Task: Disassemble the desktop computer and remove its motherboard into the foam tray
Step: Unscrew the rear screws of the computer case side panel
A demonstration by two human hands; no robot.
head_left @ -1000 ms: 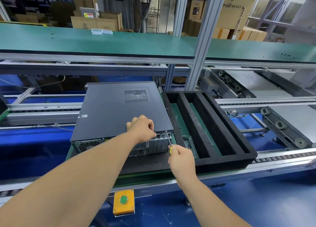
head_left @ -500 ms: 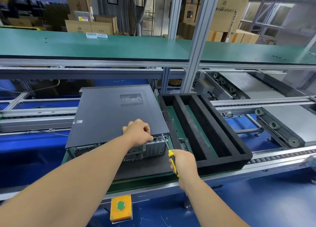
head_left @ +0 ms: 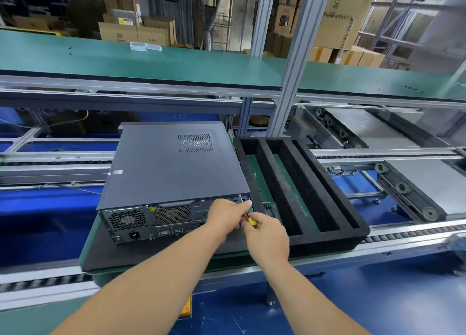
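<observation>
Yellow-handled screwdriver (head_left: pixel 248 214) sits pinched in the curled right hand (head_left: pixel 268 238), tip at the computer (head_left: pixel 171 168) back. Left hand (head_left: pixel 227 217) fingers pinch its thin shaft. Black foam tray (head_left: pixel 327 183) lies just beside.

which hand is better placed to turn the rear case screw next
Right: the right hand grips the screwdriver, tip at the computer rear corner; the left hand only steadies the shaft.

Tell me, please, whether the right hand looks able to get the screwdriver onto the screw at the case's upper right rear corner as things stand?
Probably yes: the right hand holds the screwdriver, its tip at that corner of the computer case. The left hand steadies the shaft without blocking it.
</observation>
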